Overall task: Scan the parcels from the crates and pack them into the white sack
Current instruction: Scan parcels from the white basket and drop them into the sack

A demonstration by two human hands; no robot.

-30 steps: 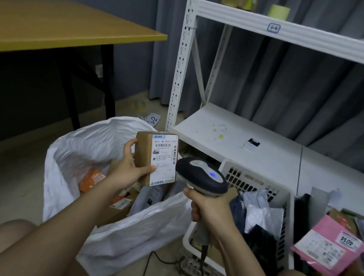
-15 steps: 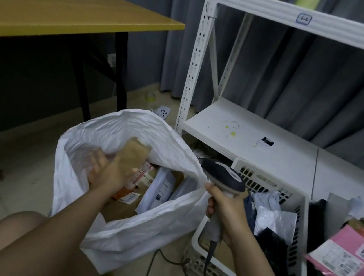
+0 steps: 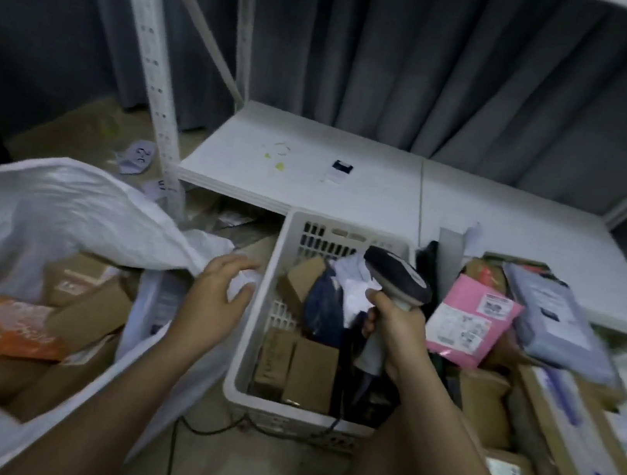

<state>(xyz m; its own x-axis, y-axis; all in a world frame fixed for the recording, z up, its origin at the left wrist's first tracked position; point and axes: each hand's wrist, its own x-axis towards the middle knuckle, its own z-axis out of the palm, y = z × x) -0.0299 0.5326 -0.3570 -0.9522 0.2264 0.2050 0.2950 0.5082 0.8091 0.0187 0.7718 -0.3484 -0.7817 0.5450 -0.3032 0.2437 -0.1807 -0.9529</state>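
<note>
Ahead of me a low white shelf board [image 3: 372, 189] carries a small dark-and-white label [image 3: 339, 170] and some yellow specks [image 3: 279, 162]. Grey pleated curtains [image 3: 471, 65] hang behind it. A perforated white metal upright [image 3: 147, 45] rises at its left corner, and a crumpled paper scrap marked 32 [image 3: 137, 158] lies on the floor beside it.

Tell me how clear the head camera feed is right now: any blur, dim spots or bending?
Head view: dim overall, motion-smeared; white sack and boxes at the right edge smeared most; pink parcel label unreadable; shelf upright leans from wide-angle distortion; scanner and both hands fairly distinct.
</note>
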